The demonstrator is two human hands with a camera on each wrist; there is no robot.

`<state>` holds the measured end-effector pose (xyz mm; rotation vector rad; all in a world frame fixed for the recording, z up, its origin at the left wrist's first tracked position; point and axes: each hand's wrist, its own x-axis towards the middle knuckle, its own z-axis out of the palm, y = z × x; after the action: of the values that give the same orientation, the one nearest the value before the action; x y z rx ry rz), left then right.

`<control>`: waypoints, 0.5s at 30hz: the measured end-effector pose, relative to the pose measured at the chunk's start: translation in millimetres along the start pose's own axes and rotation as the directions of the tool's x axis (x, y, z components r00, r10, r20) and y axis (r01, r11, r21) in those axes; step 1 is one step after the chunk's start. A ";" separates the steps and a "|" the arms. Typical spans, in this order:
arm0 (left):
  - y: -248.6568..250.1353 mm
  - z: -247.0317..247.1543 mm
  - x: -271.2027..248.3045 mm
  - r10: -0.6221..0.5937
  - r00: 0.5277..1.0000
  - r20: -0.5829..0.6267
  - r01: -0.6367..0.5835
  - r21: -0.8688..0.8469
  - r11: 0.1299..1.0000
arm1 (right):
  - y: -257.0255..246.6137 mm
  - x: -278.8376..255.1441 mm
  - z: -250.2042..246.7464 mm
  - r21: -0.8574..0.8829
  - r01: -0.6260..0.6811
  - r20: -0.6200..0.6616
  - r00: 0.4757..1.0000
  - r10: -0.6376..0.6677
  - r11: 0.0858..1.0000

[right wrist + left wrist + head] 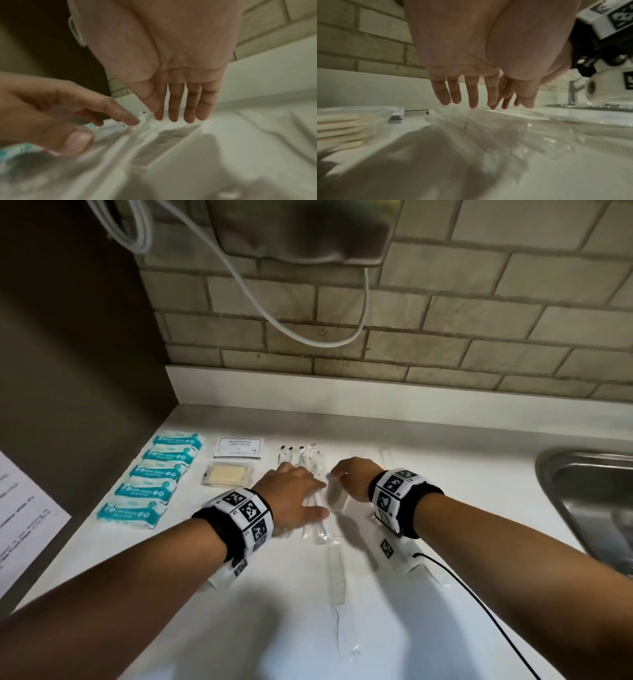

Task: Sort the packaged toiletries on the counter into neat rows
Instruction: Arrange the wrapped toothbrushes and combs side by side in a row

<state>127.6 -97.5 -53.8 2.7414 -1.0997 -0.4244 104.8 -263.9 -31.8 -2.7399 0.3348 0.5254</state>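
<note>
Now both hands are lying flat, fingers straight: left hand (295, 493) and right hand (352, 477) pressing clear-wrapped packets (317, 529) on the counter (479, 508).

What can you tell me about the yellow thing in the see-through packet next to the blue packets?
The yellow bar packet is a flat, pale yellow rectangle sealed in clear, shiny plastic wrap. It lies flat on the white counter, just in front of the white shampoo sachet and to the right of the row of teal packets. In the left wrist view its edge looks layered, like a few thin slabs stacked. No hand touches it; the left hand rests to its right.
</note>
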 end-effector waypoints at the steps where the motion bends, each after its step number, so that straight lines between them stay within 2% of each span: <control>1: 0.4 3.6 -0.9 0.001 0.999 0.037 -0.002 0.041 0.999 | 3.7 -2.9 4.2 -0.037 0.042 0.024 0.999 -0.041 0.998; 3: -1.5 10.0 -0.7 -0.007 0.997 0.074 0.002 0.071 0.997 | 10.5 -5.5 13.6 -0.082 0.088 0.077 0.994 -0.082 0.993; 7: -0.9 7.4 4.8 -0.034 0.992 0.118 0.026 0.069 0.997 | 19.5 -19.3 16.3 -0.100 0.137 0.036 0.990 -0.134 0.985; 10: -0.5 1.9 14.1 -0.072 0.987 0.144 0.058 0.100 0.993 | 31.9 -30.6 10.4 -0.202 0.159 0.069 0.987 -0.148 0.966; 15: 1.1 6.7 21.3 -0.053 0.994 0.099 0.042 0.111 0.993 | 59.5 -39.7 5.0 -0.201 0.143 0.082 0.988 -0.129 0.969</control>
<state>139.4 -113.3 -64.1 2.8749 -1.1141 -0.5309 50.2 -310.2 -36.9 -2.9082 0.0774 0.6476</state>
